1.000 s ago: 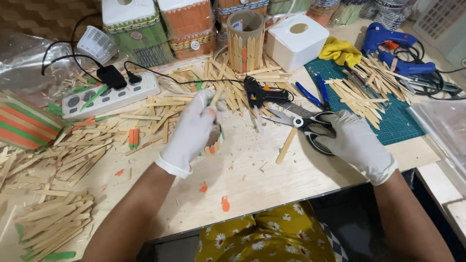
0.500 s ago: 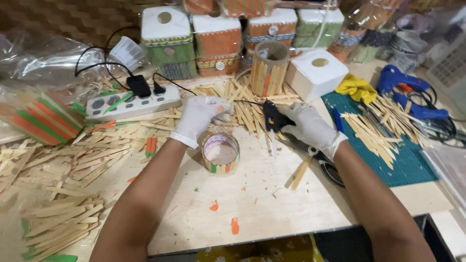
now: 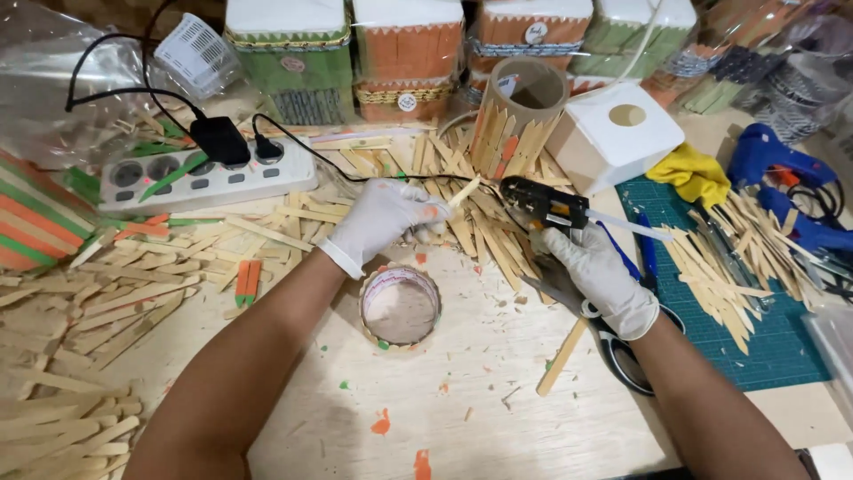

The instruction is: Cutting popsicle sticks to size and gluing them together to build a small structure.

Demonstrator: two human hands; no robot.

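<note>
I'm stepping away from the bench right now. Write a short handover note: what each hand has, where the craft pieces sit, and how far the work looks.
Left hand: gloved, pinching one wooden stick over the loose stick pile.
Right hand: gloved, gripping the black glue gun, nozzle aimed toward the stick.
The round cup stands open on the table just in front of the left hand; whether any sticks are on its wall cannot be told.
A stick-clad cylinder stands behind the pile.
Scissors lie partly under the right wrist.
Left: the held stick is not yet on the cup.
</note>
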